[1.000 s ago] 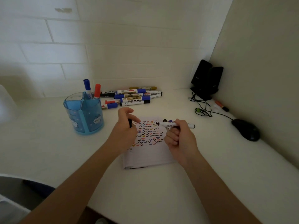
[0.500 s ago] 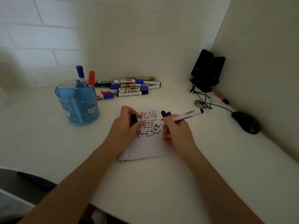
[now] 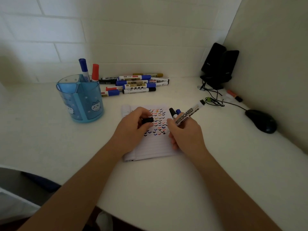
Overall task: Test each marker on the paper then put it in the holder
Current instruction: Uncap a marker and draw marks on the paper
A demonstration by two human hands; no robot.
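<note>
marker (image 3: pixel 188 114) has tilted toward paper (image 3: pixel 150 150), right hand (image 3: pixel 185 134) gripping; left hand (image 3: pixel 131 130) pinches cap (image 3: pixel 147 120); holder (image 3: pixel 80 104) holds two markers (image 3: pixel 84 68).

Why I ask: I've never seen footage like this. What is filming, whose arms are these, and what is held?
No machine: these are a person's bare arms, filmed by a camera worn on the head, looking down at a white desk. The left hand pinches a small black cap. The right hand grips a white whiteboard marker, angled down at the lined paper pad covered in coloured ticks, plus two capped markers. The translucent blue plastic holder contains two upright markers. Loose markers lie near the wall.
</note>
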